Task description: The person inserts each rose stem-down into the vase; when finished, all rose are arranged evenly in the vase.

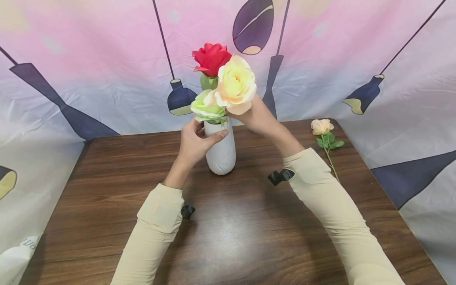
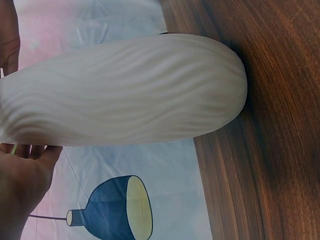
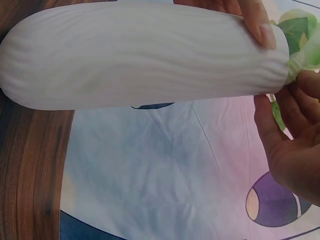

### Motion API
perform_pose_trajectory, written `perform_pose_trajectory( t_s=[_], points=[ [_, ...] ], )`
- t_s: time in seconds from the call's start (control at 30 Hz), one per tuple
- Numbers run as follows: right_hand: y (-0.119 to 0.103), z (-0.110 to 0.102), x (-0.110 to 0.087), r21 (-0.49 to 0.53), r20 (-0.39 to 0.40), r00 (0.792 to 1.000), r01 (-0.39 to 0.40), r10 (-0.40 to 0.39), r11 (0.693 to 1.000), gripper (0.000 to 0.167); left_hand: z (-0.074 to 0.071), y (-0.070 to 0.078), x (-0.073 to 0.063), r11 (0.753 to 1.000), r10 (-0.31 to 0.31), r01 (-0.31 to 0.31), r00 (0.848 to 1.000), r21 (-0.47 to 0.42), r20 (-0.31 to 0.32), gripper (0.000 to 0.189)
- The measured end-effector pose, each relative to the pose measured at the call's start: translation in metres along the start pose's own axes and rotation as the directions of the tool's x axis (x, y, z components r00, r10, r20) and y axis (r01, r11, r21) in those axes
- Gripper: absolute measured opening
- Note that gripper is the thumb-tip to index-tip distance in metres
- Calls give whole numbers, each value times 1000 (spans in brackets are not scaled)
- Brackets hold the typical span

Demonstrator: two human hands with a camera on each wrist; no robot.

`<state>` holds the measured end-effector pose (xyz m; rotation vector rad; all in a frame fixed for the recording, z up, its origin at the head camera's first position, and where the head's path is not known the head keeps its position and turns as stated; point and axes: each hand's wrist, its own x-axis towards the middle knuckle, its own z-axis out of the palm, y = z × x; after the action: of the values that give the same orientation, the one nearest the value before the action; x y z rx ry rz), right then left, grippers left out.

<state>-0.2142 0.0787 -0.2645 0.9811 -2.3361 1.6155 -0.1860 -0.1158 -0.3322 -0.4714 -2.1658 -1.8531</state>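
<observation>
A white vase [image 1: 221,154] with wavy ridges stands upright on the table. My left hand [image 1: 194,142] grips it close under the rim, thumb across the front. A red rose [image 1: 212,59], a pale green rose [image 1: 208,109] and a large cream-yellow rose [image 1: 236,85] rise above its mouth. Behind the yellow rose, my right hand [image 1: 257,114] holds it low by the stem, partly hidden by the bloom. Seen from the right wrist, the right hand's fingers [image 3: 275,120] curl right at the rim, beside the green petals.
On the right of the brown wooden table [image 1: 221,237] lies a peach rose [image 1: 322,127] with leaves and a long stem, partly covered by the right sleeve. A cloth backdrop [image 1: 124,91] printed with lamps hangs behind the table's far edge.
</observation>
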Motion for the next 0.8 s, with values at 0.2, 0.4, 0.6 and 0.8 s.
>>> perform_pose_trajectory(
  t_s=[0.2, 0.4, 0.6, 0.8],
  points=[
    [0, -1, -3, 4, -19, 1000, -16, 16, 1000, 61, 0, 1, -1, 1000, -5, 5, 1000, 3, 0, 62],
    [2, -3, -7, -38, -69, 998, -3, 1, 999, 63, 0, 2, -2, 1000, -8, 8, 1000, -2, 5, 60],
    [5, -4, -9, -89, -116, 993, 25, -35, 996, 53, -1, 2, -1, 1000, -10, 10, 1000, -3, 3, 60],
    [9, -9, -14, -5, -119, 993, -2, 1, 1000, 36, -1, 2, 0, 1000, -14, 14, 1000, -4, 9, 62]
  ],
)
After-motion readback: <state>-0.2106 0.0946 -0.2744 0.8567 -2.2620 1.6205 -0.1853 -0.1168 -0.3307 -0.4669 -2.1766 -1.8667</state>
